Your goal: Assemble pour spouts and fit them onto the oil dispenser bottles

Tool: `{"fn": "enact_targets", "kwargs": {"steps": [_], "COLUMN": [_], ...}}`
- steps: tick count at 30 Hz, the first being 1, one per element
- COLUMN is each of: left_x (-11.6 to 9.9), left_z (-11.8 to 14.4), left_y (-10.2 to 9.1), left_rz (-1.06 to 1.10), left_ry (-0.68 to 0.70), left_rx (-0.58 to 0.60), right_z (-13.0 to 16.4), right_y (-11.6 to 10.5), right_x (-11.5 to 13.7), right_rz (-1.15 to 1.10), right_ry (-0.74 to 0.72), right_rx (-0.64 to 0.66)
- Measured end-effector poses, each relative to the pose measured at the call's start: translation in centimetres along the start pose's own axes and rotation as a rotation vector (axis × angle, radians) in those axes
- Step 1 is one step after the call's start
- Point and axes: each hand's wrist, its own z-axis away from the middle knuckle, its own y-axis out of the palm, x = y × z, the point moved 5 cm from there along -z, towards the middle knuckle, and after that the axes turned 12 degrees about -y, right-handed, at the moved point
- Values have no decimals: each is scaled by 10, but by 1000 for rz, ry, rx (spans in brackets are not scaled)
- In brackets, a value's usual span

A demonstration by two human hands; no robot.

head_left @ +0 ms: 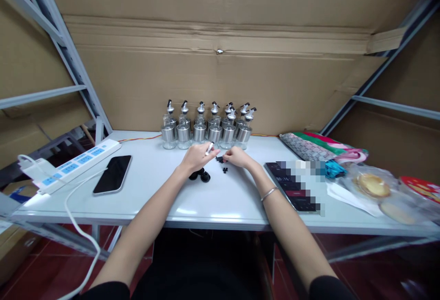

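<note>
My left hand (196, 158) is closed around a small white-and-silver piece with a dark tip (209, 148), which looks like a bottle pourer spout. Across from it, my right hand (237, 157) pinches at the edge of a little pile of small black parts (219, 158); whether a part is between the fingertips is too small to make out. A few more tiny black pieces (225, 170) lie just in front. Round black caps (205, 177) rest on the table by my left wrist, partly hidden by it. Behind both hands stand glass bottles with steel sleeves (215, 133).
The bottles form two rows; the back row and two front right ones carry pourer spouts (250, 113). On the white table (220, 204) lie a phone (113, 174), a power strip (79, 165), a tablet-like screen (292, 188), a patterned cloth (316, 146) and bagged food (373, 185).
</note>
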Motion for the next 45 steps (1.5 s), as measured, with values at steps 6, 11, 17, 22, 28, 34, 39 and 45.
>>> {"fn": "enact_targets", "kwargs": {"steps": [6, 11, 17, 22, 28, 34, 39, 45], "left_x": [0, 3, 4, 8, 4, 10, 14, 7], "left_z": [1, 0, -4, -7, -7, -9, -6, -4], "left_y": [-3, -1, 8, 12, 5, 9, 17, 14], "left_rz": [-20, 112, 495, 462, 330, 120, 78, -8], "left_ry": [-21, -73, -19, 27, 107, 41, -36, 66], "left_rx": [13, 29, -37, -63, -110, -80, 34, 23], "right_z": [-1, -2, -1, 2, 0, 0, 1, 0], "right_y": [2, -4, 8, 8, 1, -9, -5, 0], "right_x": [-3, 1, 42, 56, 42, 39, 47, 48], "right_rz": [-22, -87, -971, -1338, -1136, -857, -690, -438], "right_ry": [-19, -37, -192, -196, -153, -227, -282, -269], "right_rx": [-29, -134, -145, -136, -349, -620, -549, -495]}}
